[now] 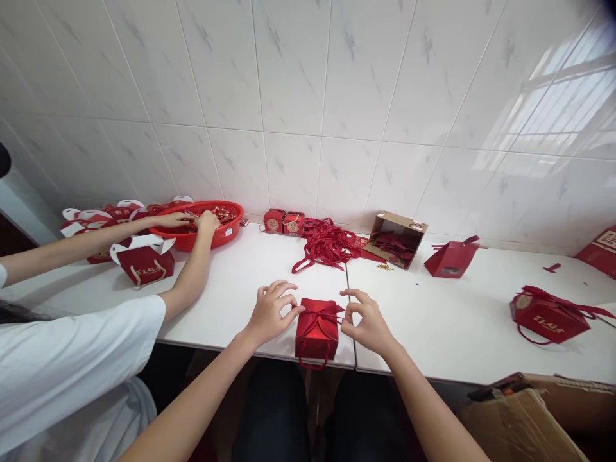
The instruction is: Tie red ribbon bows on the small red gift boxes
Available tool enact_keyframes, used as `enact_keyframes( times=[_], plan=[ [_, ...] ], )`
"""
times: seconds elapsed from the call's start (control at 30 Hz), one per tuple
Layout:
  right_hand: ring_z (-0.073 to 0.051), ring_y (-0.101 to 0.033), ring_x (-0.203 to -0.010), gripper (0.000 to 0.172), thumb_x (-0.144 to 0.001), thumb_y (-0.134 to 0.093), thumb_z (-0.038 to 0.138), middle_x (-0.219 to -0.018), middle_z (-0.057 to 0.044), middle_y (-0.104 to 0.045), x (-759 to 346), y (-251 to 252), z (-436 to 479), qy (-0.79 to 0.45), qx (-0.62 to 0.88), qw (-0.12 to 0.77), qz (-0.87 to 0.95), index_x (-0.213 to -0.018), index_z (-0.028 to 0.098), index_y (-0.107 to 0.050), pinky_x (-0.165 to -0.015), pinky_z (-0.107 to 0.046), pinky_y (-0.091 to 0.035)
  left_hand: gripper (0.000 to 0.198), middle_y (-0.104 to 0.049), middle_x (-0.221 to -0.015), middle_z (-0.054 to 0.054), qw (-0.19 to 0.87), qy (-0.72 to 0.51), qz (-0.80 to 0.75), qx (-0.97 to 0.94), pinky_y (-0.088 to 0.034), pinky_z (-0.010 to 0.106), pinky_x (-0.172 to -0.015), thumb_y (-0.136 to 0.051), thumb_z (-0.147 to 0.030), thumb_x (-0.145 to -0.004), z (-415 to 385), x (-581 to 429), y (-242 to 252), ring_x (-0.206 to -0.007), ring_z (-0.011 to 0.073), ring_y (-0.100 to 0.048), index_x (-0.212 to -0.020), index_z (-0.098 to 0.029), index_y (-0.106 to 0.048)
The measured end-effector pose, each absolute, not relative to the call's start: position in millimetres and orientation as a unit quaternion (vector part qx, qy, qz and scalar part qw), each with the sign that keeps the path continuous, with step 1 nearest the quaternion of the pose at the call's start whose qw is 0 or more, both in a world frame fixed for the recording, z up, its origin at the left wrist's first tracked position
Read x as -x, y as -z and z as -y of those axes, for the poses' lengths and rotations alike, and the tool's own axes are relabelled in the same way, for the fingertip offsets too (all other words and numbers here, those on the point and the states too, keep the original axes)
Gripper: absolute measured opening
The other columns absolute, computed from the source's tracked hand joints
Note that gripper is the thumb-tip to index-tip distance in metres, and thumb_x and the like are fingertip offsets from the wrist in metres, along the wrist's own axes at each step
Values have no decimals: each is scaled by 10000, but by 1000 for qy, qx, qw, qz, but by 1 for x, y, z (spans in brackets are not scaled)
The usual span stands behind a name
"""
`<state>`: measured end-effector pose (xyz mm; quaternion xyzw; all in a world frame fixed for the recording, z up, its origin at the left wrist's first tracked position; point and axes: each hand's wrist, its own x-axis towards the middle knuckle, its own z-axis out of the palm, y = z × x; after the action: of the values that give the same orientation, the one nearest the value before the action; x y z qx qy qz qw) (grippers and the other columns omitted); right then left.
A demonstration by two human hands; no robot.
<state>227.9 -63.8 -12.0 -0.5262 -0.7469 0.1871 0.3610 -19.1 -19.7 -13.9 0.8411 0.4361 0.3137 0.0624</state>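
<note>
The left hand (274, 311) is half curled. Its thumb and a finger pinch the left side of a bow (321, 315), and the other fingers stick up. The right hand (364, 321) pinches the bow's right end with its thumb and a bent finger, while one finger points out above.

The bow is thin, smooth, dark red ribbon. It sits on top of a red box (316, 343) between the two hands, at the near edge of the table (409, 321). The box is shiny card with curved flaps, and a red cord loop (314, 366) hangs at its near side. The table is flat, smooth and white.

Far from the hands is a loose, tangled heap of red ribbon (332, 245). Two little red boxes (283, 223) with round gold marks stand left of it. Right of it, a brown carton (416, 224) lies tipped with dark red strips inside, and tiny gold bits (384, 267) lie by it.

Farther right are a red pack (452, 260) with a slanted top and a red box with a ribbon, lying near the right edge.

On the left, another person's hands (206, 222) reach into a round, smooth red tub (230, 232). A red box with white flaps stands near it. The wall (289, 83) is shiny white tile with gray streaks.
</note>
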Motion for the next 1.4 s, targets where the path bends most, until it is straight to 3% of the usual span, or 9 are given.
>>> enact_keyframes(
  times=[0.1,0.23,0.3,0.4,0.5,0.67,0.77,0.93,1.4],
  plan=[
    [-242,-382,-1261,72,-732,-588,238,-1314,-95,-455,-233,22,66,-272,464,370,758,-793,199,-594,-1015,-420,-316,204,-614,-1049,56,178,-345,-414,-824,-433,330,-826,-470,-356,-864,19,16,24,-972,188,-569,-746,-202,-534],
    [-240,-209,-1370,901,-623,-751,361,-1477,-121,-218,-231,47,71,-378,393,356,759,-1377,235,-273,-1095,-412,-237,191,-583,-1021,57,247,-387,-398,-794,-473,286,-749,-455,-347,-875,22,3,38,-927,168,-577,-773,-191,-496],
    [-239,-226,-1363,932,-631,-747,365,-1473,-109,-221,-230,58,74,-378,394,377,748,-1402,253,-235,-1104,-408,-228,151,-564,-1065,62,277,-403,-388,-781,-485,282,-735,-461,-344,-877,24,-5,44,-940,167,-581,-902,-200,-502],
    [-257,-330,-1307,824,-650,-725,375,-1418,-104,-318,-249,68,81,-352,423,410,728,-1363,259,-329,-1069,-409,-298,364,-511,-1191,90,328,-417,-378,-758,-506,297,-733,-470,-329,-879,26,-12,52,-935,163,-602,-1217,-248,-363],
    [-274,-387,-1265,820,-654,-700,429,-1391,-114,-370,-297,79,90,-316,507,432,676,-1362,239,-332,-1032,-412,-344,455,-476,-1252,106,339,-392,-391,-761,-511,335,-780,-461,-335,-882,25,-9,59,-994,184,-589,-1297,-272,-287],
    [-405,-244,-1314,1192,-584,-640,631,-1464,-257,-122,-374,105,98,-41,830,452,325,-1446,103,-9,-1006,-524,-308,444,-438,-1318,97,292,-329,-453,-775,-424,425,-978,-474,-352,-867,22,4,72,-1215,229,-447,-1278,-257,-333],
    [-412,-258,-1308,1029,-705,-505,624,-1455,-266,-148,-383,122,96,2,892,346,290,-1450,85,-43,-1006,-544,-279,433,-443,-1317,108,273,-302,-464,-787,-378,462,-1021,-484,-342,-858,22,7,78,-1226,246,-437,-1260,-233,-366],
    [-396,-223,-1326,552,-849,-305,431,-1397,-185,-341,-364,142,87,22,896,187,402,-1328,194,-443,-1003,-581,-206,400,-474,-1274,99,257,-298,-467,-792,-396,450,-1005,-486,-325,-847,22,8,83,-1201,251,-456,-1232,-238,-420],
    [-327,30,-1390,513,-912,-293,440,-1534,-57,-49,-248,119,39,-18,693,177,699,-1403,294,-313,-1075,-570,-97,303,-480,-1185,84,106,-195,-548,-807,-328,442,-945,-412,-414,-868,-53,0,93,-1142,261,-408,-1088,-232,-511]
  ],
)
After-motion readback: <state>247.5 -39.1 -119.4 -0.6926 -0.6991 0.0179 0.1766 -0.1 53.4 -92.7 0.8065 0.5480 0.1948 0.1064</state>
